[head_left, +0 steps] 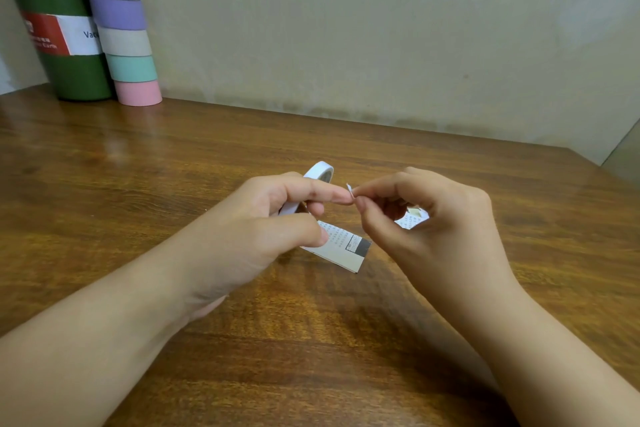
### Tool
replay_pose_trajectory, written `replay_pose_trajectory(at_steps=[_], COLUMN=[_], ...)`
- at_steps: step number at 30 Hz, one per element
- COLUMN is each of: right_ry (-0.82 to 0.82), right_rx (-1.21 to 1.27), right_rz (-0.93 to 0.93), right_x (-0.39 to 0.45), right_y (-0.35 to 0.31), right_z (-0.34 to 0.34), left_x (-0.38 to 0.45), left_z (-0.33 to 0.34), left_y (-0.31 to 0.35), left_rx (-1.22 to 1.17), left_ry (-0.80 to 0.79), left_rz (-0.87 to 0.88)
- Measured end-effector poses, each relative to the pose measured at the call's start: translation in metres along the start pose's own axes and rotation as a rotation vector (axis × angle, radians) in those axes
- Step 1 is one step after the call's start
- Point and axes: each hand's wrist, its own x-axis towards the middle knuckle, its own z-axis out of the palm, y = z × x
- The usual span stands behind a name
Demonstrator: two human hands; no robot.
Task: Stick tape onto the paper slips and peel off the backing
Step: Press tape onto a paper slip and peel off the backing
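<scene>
My left hand [273, 218] holds a white roll of tape [320, 174], most of it hidden behind the fingers. The left forefinger lies straight toward the right hand. My right hand [419, 218] pinches a small white end of tape [350, 191] between thumb and forefinger, right at the left fingertip. A stack of printed paper slips [346, 248] lies on the wooden table below the hands, its left end covered by my left thumb. Another printed slip [410, 218] with a small pale piece on it shows through the gap in my right hand.
A green bottle [62, 45] with a red and white label stands at the table's back left. Next to it leans a tall stack of pastel tape rolls [124, 42]. A plain wall runs behind the table [311, 340], whose right edge falls off at far right.
</scene>
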Motion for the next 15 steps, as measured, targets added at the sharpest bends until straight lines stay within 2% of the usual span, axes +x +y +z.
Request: replay_pose_trajectory(at_steps=[15], right_ry=[0.002], right_rx=[0.007], right_rz=[0.010], right_x=[0.0004], right_y=[-0.0004], right_z=[0.0000], left_x=[-0.0002], left_z=[-0.0022], left_y=[-0.0019], left_rx=[0.007], left_ry=[-0.037], left_rz=[0.004])
